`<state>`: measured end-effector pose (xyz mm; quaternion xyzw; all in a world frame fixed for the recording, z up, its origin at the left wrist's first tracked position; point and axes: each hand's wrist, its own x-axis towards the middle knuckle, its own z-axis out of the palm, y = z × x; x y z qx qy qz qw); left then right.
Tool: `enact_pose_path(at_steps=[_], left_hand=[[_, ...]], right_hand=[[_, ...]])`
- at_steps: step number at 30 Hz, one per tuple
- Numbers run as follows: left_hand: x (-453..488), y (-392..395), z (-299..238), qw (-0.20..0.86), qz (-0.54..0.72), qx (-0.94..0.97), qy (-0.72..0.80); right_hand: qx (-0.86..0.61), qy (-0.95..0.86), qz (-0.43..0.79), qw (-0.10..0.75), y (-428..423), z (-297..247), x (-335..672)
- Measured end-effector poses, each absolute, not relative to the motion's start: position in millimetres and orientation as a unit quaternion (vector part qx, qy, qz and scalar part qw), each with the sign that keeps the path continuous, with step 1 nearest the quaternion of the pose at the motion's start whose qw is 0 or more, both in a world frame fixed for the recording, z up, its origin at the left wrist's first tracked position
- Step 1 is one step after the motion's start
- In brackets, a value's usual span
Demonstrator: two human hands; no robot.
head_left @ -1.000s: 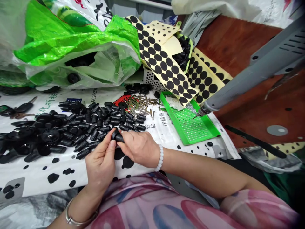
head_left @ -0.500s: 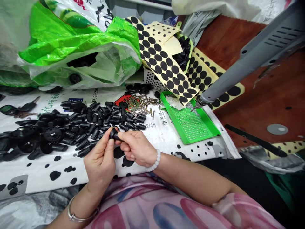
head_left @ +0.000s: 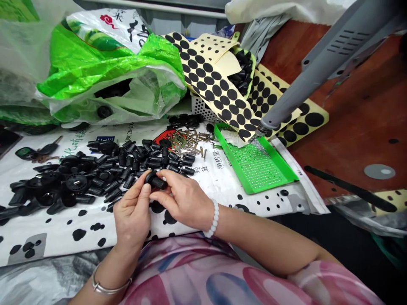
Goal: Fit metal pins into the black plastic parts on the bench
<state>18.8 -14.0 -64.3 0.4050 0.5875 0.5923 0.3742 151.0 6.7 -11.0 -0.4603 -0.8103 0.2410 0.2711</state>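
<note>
A small black plastic piece [head_left: 155, 181] sits pinched between both hands, just above the person's lap and over the near edge of the table. The left hand [head_left: 132, 216] holds it with thumb and fingertip from its own side, and the right hand [head_left: 184, 199] closes on the other end, so the two hands meet around the piece with their fingertips almost touching. The right wrist wears a white bead bracelet [head_left: 214, 218], the left a silver bangle [head_left: 108, 286].

Just beyond the hands, and spreading out past the left one, lies a heap of black parts [head_left: 104, 169] on a white printed sack [head_left: 210, 178] dotted with black spots. Straight beyond the right hand is a small scatter of metal pins [head_left: 187, 142]. Further out on the right hand's side stands a green tray [head_left: 257, 163], with the tip of a grey power tool [head_left: 318, 72] hanging right over its far end. Behind the tray, yellow sheets of black round stickers [head_left: 216, 84] are draped over a white perforated basket [head_left: 202, 111]. Far beyond the left hand slumps a green plastic bag [head_left: 104, 72].
</note>
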Motion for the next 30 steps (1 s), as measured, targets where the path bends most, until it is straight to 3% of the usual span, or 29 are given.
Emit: enact_pose_path(at_steps=[6,13,19,24,30], left_hand=[[19.4,-15.9,-59.2,0.357,0.572,0.432,0.598],[20.0,-16.1,-57.5,0.339,0.575,0.427,0.611],[20.8,-16.8,-58.9,0.326,0.580,0.433,0.608],[19.9,-18.9,-58.9,0.284,0.570,0.469,0.612],[16.0,-27.7,-34.9,0.279,0.597,0.546,0.518]], right_hand=[[-0.437,-0.879,0.029,0.190,4.2,-25.6,146.5],[-0.503,-0.841,0.085,0.179,2.6,-26.1,133.4],[-0.550,-0.759,0.246,0.248,1.8,-19.0,128.7],[-0.491,-0.504,0.583,0.406,6.2,-26.7,130.7],[-0.366,-0.400,0.745,0.387,8.7,-24.5,149.7]])
